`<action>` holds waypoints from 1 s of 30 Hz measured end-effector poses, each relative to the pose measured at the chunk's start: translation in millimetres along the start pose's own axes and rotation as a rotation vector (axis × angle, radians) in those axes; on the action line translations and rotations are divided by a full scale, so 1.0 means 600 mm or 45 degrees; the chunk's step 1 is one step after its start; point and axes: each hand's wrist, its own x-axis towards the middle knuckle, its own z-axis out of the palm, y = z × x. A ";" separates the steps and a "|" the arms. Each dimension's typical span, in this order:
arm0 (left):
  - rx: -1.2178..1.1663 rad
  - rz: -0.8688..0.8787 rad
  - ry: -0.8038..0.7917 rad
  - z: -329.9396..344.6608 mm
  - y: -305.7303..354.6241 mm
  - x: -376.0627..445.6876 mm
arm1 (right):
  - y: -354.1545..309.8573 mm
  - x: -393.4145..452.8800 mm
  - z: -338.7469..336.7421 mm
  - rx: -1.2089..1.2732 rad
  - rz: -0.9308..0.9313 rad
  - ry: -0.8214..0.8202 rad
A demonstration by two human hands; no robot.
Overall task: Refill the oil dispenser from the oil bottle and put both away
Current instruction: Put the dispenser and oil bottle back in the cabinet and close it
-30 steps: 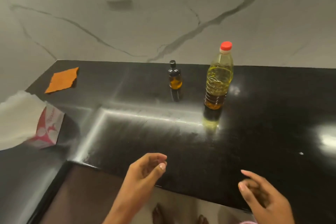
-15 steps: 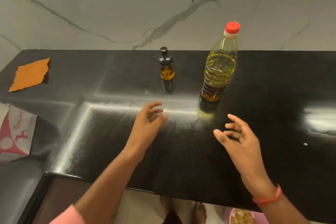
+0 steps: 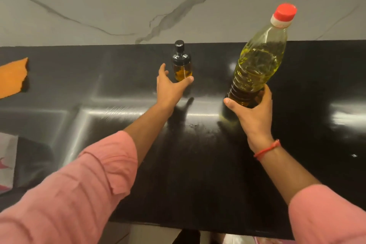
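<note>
Since half a second ago, the right hand [image 3: 252, 113] has gripped the oil bottle [image 3: 257, 65] low, tilting it off the black tabletop [image 3: 198, 164], while the spread, released left hand [image 3: 170, 87] has reached the upright oil dispenser [image 3: 181, 65].

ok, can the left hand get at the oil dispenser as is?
Probably yes. The left hand is open right at the oil dispenser, thumb and fingers either side of its base, nothing between. The right hand holds the oil bottle well aside.

No readable text showing anywhere. Oil bottle [image 3: 257, 65] is carrying no visible label, dispenser [image 3: 181, 65] neither. Pink-white packet [image 3: 6, 164] at left edge is showing print, but too cropped to read.
</note>
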 end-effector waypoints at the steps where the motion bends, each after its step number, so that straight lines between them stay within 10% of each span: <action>1: -0.016 0.009 -0.017 0.002 0.001 0.008 | -0.002 0.005 0.004 0.010 0.002 0.025; 13: 0.107 0.160 0.086 0.006 0.035 0.054 | -0.039 0.031 0.025 0.043 -0.027 0.211; 30: -0.039 0.233 -0.262 -0.110 0.152 -0.199 | -0.181 -0.085 -0.114 0.115 -0.257 -0.185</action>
